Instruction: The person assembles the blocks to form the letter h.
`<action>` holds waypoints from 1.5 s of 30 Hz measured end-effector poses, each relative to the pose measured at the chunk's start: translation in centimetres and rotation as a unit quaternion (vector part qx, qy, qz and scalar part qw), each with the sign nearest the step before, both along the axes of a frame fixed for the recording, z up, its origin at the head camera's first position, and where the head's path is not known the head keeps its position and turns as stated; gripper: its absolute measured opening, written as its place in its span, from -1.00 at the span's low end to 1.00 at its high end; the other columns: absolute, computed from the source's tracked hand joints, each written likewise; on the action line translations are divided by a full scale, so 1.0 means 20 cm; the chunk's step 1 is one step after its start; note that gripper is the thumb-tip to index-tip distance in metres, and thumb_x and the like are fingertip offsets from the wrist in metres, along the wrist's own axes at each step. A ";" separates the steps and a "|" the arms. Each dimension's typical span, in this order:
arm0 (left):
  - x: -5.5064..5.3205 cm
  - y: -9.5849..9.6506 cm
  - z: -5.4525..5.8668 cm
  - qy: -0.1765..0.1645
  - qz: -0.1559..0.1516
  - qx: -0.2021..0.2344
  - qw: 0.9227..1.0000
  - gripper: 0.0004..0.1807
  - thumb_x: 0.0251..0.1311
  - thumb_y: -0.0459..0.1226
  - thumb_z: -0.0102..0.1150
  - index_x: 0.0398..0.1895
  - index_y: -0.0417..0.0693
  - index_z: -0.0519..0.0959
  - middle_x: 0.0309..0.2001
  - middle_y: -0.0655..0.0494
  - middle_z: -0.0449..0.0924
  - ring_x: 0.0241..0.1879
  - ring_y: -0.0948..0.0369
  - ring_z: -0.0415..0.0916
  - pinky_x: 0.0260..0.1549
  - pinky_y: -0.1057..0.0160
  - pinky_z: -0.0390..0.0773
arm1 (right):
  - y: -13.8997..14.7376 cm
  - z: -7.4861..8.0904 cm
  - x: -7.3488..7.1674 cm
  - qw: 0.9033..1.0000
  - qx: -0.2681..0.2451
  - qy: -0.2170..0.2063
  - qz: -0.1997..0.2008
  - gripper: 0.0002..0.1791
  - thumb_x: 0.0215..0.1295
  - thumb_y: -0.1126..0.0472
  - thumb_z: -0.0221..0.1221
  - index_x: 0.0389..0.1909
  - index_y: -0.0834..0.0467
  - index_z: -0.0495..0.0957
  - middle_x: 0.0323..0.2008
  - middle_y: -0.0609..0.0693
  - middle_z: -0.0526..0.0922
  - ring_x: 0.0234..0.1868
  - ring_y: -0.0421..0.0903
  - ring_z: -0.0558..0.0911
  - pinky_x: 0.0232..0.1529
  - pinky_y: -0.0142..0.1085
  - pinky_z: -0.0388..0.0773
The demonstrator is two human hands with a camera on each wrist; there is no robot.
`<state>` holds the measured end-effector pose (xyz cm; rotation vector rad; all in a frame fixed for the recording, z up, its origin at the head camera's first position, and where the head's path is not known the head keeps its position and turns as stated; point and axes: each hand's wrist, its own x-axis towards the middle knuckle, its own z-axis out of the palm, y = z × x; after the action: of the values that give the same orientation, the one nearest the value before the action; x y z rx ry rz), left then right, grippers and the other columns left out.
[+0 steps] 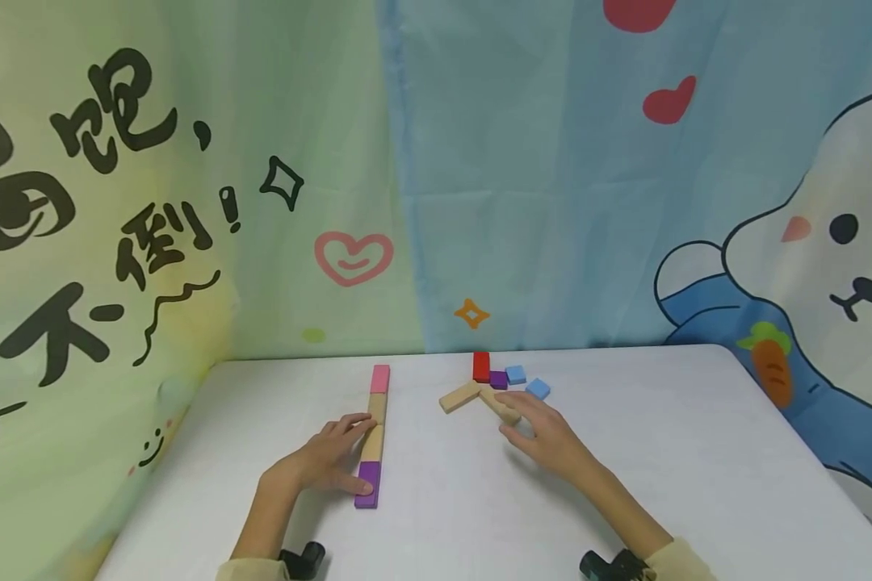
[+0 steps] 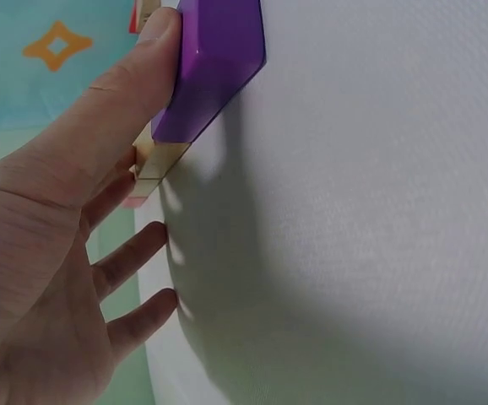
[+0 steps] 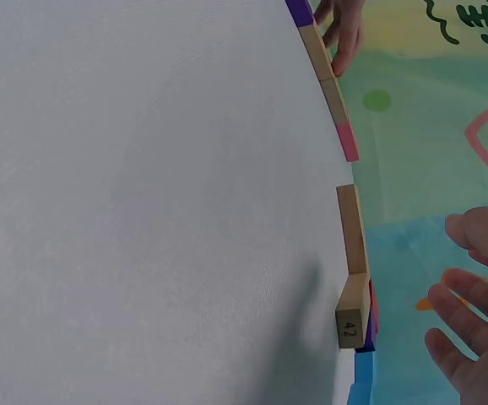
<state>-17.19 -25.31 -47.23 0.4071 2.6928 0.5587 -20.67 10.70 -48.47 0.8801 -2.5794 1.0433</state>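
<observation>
A straight row of blocks lies on the table: a pink block (image 1: 381, 379) at the far end, two plain wooden blocks (image 1: 373, 444) and a purple block (image 1: 366, 484) at the near end. My left hand (image 1: 323, 458) rests along the row's left side, thumb on the purple block (image 2: 219, 59) and fingertips by the wooden ones. My right hand (image 1: 552, 440), fingers loosely spread, hovers beside a wooden block (image 1: 497, 403) marked "42" on its end in the right wrist view. A second wooden block (image 1: 459, 397) meets it at an angle.
Behind the angled wooden blocks lie a red block (image 1: 481, 367), a smaller purple block (image 1: 498, 379) and two light blue blocks (image 1: 515, 374). The white table (image 1: 436, 516) ends at a printed curtain (image 1: 523, 202) at the back.
</observation>
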 end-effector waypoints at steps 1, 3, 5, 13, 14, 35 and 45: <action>0.00 0.00 0.00 0.000 0.002 -0.002 1.000 0.10 -0.26 0.21 0.35 0.40 0.13 0.07 0.40 0.09 0.02 0.37 -0.08 0.02 0.18 -0.28 0.22 | 0.00 0.00 0.00 1.000 0.000 0.000 0.000 -0.47 0.11 0.24 0.26 0.15 0.08 0.41 0.11 0.00 0.51 0.13 -0.02 0.52 0.05 -0.12 0.53; 0.00 0.00 -0.01 -0.002 0.007 -0.005 1.000 0.10 -0.27 0.22 0.35 0.40 0.15 0.07 0.40 0.10 0.02 0.38 -0.07 0.02 0.18 -0.28 0.22 | 0.01 0.00 0.00 1.000 0.003 0.000 -0.001 -0.47 0.12 0.24 0.25 0.15 0.09 0.41 0.11 0.00 0.51 0.13 -0.03 0.52 0.05 -0.13 0.53; 0.00 0.00 -0.01 -0.005 0.011 -0.005 1.000 0.10 -0.28 0.22 0.35 0.40 0.16 0.07 0.40 0.11 0.01 0.38 -0.07 0.01 0.17 -0.29 0.21 | 0.02 -0.01 -0.01 1.000 0.002 0.001 -0.001 -0.48 0.12 0.24 0.25 0.15 0.11 0.41 0.11 0.00 0.52 0.12 -0.03 0.52 0.05 -0.12 0.53; 0.01 0.00 0.00 -0.006 0.014 0.002 1.000 0.09 -0.28 0.20 0.36 0.39 0.17 0.08 0.40 0.13 0.01 0.38 -0.05 0.00 0.17 -0.29 0.22 | 0.02 0.00 -0.04 1.000 0.022 -0.014 -0.002 -0.50 0.15 0.24 0.23 0.15 0.13 0.43 0.12 0.07 0.49 0.15 0.05 0.48 0.07 -0.04 0.50; 0.01 0.00 0.00 -0.005 0.013 0.001 1.000 0.09 -0.28 0.21 0.36 0.39 0.17 0.08 0.40 0.14 0.01 0.38 -0.05 0.01 0.17 -0.29 0.22 | 0.02 0.01 -0.05 0.999 0.033 -0.021 -0.004 -0.51 0.15 0.23 0.22 0.14 0.12 0.44 0.13 0.08 0.48 0.16 0.07 0.47 0.10 -0.01 0.48; 0.01 0.00 -0.01 -0.001 0.012 0.012 1.000 0.09 -0.27 0.20 0.37 0.39 0.15 0.10 0.39 0.10 0.03 0.38 -0.10 0.01 0.17 -0.32 0.19 | 0.03 0.05 -0.34 0.938 0.235 -0.213 0.143 -0.26 0.09 0.32 0.14 0.35 0.11 0.17 0.42 0.06 0.07 0.35 0.13 0.16 0.21 0.03 0.31; 0.00 -0.01 -0.02 0.004 0.004 0.009 1.000 0.09 -0.27 0.20 0.36 0.39 0.14 0.10 0.39 0.09 0.04 0.37 -0.09 0.02 0.17 -0.31 0.20 | 0.03 0.05 -0.35 0.933 0.236 -0.236 0.133 -0.31 0.15 0.30 0.13 0.34 0.11 0.18 0.42 0.07 0.08 0.35 0.07 0.20 0.27 -0.01 0.31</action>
<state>-17.14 -25.42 -47.58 0.4063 2.7005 0.5859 -27.73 11.28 -47.42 1.2472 -3.2747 0.7728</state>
